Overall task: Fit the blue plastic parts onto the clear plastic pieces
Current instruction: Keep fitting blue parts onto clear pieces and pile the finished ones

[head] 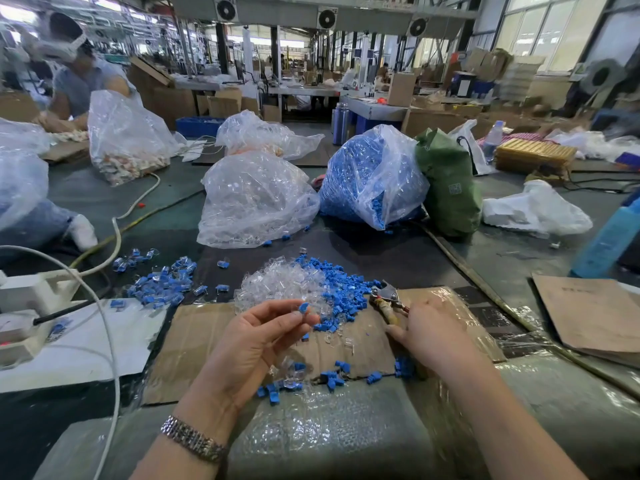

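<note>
Left hand (263, 336) raised over the cardboard sheet (194, 344) at the near edge of the surface (381, 251); thumb and fingertips pinch one blue part (303, 308), apparently with a clear piece against it, though the clear one is hard to make out. Seating not confirmed. Right hand (427, 329) lies on the cardboard to the right, fingers curled round the handles of a pair of pliers (388, 297), whose head points toward the mixed heap.

Stock: mixed heap of clear pieces (277, 289) and loose blue parts (341, 292) just beyond the hands, mid-surface. A few strays at the cardboard's near edge.

Done, by my reading: a scatter of assembled units (162, 284), blue inside clear, toward the left side of the surface.

Left: the heap, plus a bag of clear pieces (256, 202) and a bag of blue parts (370, 174) toward the far edge, both bulging. Judgement: early days; most remains.
</note>
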`<state>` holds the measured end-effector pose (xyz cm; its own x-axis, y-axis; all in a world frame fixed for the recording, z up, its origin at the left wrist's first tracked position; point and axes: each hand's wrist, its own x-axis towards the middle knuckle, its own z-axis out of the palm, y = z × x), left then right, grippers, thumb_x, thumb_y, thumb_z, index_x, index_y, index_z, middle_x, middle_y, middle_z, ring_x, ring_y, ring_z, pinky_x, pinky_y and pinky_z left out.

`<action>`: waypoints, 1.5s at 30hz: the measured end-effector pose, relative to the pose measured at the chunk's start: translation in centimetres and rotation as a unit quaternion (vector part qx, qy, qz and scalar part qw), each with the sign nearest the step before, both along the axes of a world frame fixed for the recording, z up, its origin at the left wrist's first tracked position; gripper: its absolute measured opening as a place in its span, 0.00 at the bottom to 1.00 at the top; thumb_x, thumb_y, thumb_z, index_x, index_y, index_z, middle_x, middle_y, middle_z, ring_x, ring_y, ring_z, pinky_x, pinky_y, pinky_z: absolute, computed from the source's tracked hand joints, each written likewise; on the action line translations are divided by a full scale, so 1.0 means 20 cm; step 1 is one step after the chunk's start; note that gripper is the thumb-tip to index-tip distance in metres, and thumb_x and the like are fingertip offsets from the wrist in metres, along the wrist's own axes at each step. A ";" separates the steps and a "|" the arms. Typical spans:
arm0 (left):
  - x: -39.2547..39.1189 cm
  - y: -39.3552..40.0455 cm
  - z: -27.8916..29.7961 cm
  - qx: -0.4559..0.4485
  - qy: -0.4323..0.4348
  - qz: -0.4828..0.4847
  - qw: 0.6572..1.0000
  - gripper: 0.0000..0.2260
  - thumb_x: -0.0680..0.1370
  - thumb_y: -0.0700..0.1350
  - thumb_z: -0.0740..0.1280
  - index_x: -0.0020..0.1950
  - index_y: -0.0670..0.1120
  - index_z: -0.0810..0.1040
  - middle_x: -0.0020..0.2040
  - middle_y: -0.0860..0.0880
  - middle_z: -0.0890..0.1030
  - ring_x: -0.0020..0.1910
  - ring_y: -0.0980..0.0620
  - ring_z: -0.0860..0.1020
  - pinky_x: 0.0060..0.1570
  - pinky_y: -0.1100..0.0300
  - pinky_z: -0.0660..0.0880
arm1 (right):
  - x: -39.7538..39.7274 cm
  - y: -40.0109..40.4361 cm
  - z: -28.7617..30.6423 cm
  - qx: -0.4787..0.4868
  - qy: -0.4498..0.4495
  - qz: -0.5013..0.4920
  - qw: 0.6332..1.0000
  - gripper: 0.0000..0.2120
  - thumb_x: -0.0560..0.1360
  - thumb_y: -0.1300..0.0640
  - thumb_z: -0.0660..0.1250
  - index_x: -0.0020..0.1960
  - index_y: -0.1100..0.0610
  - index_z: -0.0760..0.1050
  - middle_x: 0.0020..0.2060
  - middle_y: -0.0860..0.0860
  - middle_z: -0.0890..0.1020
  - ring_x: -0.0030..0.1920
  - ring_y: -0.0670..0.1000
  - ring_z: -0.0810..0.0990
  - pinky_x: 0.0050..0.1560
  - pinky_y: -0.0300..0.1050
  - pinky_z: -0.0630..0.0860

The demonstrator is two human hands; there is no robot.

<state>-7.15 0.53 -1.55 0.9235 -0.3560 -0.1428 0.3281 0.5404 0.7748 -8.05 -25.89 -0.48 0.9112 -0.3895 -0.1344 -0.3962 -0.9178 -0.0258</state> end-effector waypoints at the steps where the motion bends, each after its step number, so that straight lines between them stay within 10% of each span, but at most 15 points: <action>1: 0.00 0.00 0.00 -0.001 0.002 0.003 1.000 0.10 0.73 0.29 0.70 0.54 0.32 0.83 0.56 0.29 0.82 0.50 0.40 0.86 0.44 0.59 0.84 | 0.01 0.00 -0.01 -0.008 -0.004 0.010 1.000 0.24 0.78 0.40 0.64 0.62 0.59 0.75 0.62 0.59 0.75 0.62 0.59 0.74 0.63 0.57 0.74; 9: 0.03 0.03 -0.02 0.005 0.001 0.036 0.999 0.11 0.71 0.33 0.74 0.53 0.36 0.85 0.55 0.34 0.84 0.50 0.42 0.85 0.43 0.56 0.84 | 0.04 0.02 0.11 0.132 -0.097 0.025 0.986 0.12 0.82 0.50 0.63 0.45 0.57 0.70 0.38 0.50 0.76 0.38 0.52 0.74 0.36 0.47 0.68; 14: 0.05 0.03 -0.02 0.002 -0.016 0.058 0.998 0.09 0.70 0.35 0.73 0.49 0.41 0.87 0.53 0.39 0.86 0.52 0.45 0.85 0.53 0.54 0.83 | -0.08 0.19 0.28 0.515 0.086 0.098 0.847 0.13 0.83 0.53 0.63 0.55 0.63 0.78 0.44 0.55 0.85 0.42 0.50 0.85 0.46 0.43 0.82; 24: 0.06 0.04 -0.02 0.037 -0.063 0.064 0.995 0.10 0.68 0.36 0.74 0.47 0.43 0.88 0.50 0.41 0.86 0.49 0.48 0.85 0.50 0.58 0.83 | -0.16 0.38 0.30 0.473 0.141 0.167 0.854 0.16 0.83 0.50 0.62 0.58 0.64 0.76 0.51 0.55 0.87 0.55 0.54 0.85 0.65 0.59 0.77; 34: 0.06 0.05 -0.04 0.116 -0.122 0.049 0.985 0.26 0.59 0.52 0.87 0.52 0.44 0.86 0.56 0.37 0.84 0.58 0.39 0.83 0.59 0.47 0.78 | -0.18 0.40 0.28 0.493 0.109 0.172 0.846 0.21 0.83 0.44 0.61 0.52 0.63 0.76 0.37 0.54 0.84 0.37 0.50 0.84 0.45 0.47 0.84; 41: 0.04 0.03 -0.04 0.148 -0.136 0.060 0.978 0.15 0.66 0.47 0.78 0.51 0.45 0.87 0.54 0.39 0.85 0.57 0.41 0.84 0.57 0.46 0.79 | -0.18 0.41 0.24 0.467 0.093 0.159 0.865 0.23 0.82 0.40 0.60 0.48 0.61 0.76 0.32 0.52 0.82 0.36 0.54 0.85 0.44 0.50 0.84; 45: 0.05 0.05 -0.02 0.256 -0.163 0.142 0.942 0.06 0.73 0.41 0.75 0.47 0.51 0.87 0.47 0.48 0.87 0.45 0.55 0.85 0.42 0.64 0.81 | -0.15 0.34 0.27 0.405 0.086 0.170 0.895 0.18 0.81 0.41 0.63 0.47 0.56 0.76 0.35 0.50 0.81 0.32 0.46 0.79 0.35 0.36 0.77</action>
